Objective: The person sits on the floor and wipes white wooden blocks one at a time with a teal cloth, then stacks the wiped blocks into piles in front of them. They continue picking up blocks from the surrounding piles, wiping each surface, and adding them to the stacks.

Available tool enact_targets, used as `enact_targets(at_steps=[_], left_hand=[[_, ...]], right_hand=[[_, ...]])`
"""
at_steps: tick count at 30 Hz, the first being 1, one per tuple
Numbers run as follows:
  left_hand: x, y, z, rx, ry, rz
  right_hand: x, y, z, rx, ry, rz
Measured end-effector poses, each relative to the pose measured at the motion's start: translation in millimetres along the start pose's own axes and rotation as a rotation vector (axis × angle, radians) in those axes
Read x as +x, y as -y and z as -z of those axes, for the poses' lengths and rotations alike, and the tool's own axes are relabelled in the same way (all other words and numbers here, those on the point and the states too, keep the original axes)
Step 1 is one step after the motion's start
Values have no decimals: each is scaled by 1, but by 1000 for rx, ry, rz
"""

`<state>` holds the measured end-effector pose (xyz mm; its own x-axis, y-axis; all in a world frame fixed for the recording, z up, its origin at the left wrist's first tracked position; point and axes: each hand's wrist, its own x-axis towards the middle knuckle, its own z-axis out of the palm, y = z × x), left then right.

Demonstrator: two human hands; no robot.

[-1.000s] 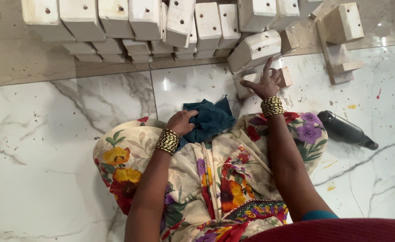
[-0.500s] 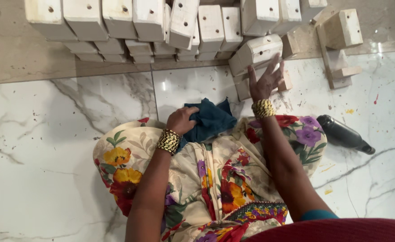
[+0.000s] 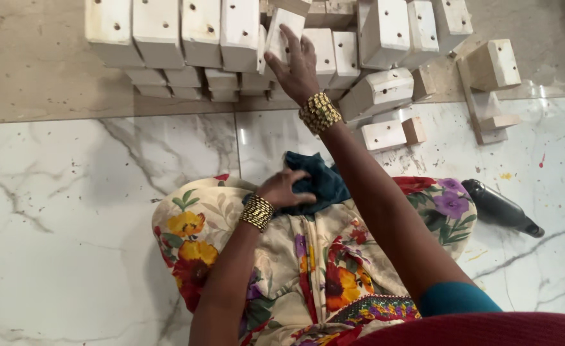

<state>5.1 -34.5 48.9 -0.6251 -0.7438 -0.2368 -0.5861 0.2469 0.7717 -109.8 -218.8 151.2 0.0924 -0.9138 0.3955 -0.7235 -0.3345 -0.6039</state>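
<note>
While I'm watching from way off, going left to right: my left hand (image 3: 283, 189) sits in the lap on a floral dress (image 3: 295, 269), fingers pressed onto a dark teal cloth (image 3: 324, 182). My right hand (image 3: 295, 61) is stretched up at the stack of white wooden blocks (image 3: 199, 32), fingers spread around one tilted block (image 3: 281, 35). I'd say close firmly on both sides so the neighbours don't topple. Black bottle (image 3: 501, 208) lies far right.

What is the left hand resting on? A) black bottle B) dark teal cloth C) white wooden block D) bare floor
B: the left hand rests on the dark teal cloth bunched in the lap, while the right hand reaches up to a white block in the stack.
</note>
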Motion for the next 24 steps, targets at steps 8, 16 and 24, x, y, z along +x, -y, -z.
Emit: enact_targets(at_steps=[8, 16, 24], left_hand=[[-9, 27, 29, -620, -626, -25], [-4, 33, 44, -1594, -449, -170], [-40, 46, 55, -1835, -672, -497]], right_hand=[[-15, 1, 22, 169, -189, -119], [-222, 11, 84, 173, -156, 138], [-279, 26, 90, 171, 361, 262]])
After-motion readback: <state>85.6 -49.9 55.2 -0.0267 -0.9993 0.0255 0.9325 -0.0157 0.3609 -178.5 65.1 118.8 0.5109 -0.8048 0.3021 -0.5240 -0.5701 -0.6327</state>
